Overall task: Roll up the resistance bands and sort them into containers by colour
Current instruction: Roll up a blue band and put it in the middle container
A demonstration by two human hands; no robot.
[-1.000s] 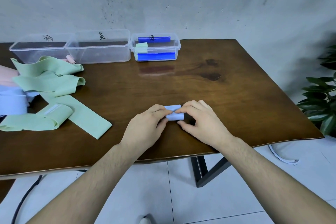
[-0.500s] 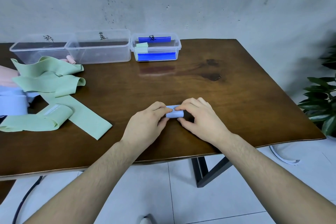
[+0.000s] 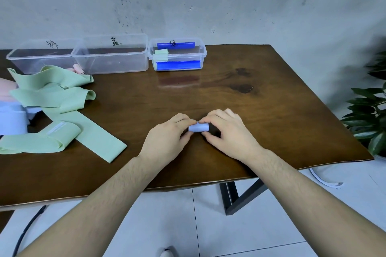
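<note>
Grey plaster wall behind; brown wooden desk [image 3: 261,98] carries everything. Far left edge: three clear containers [image 3: 110,56] in a row, each with a handwritten label. Rightmost one holds blue strips and a small green roll; the other two look nearly bare.

Left side of desk: loose green bands [image 3: 69,131] lying unrolled, a pale blue band [image 3: 12,123] at the far-left margin, something pink beside it.

Near centre: pale blue roll [image 3: 198,127], rolled tight into a short cylinder, resting on the desk. Left hand [image 3: 167,142] pinches its left end between thumb and curled fingers; right hand [image 3: 227,133] pinches the right end the same way. Roll sits directly between the two sets of fingertips, touching both.

Handling judgement: light, soft, elastic; likely to spring open if released. Best held across the roll's body with the loose tail pressed under a thumb. Whether the tail is tucked cannot be seen.
</note>
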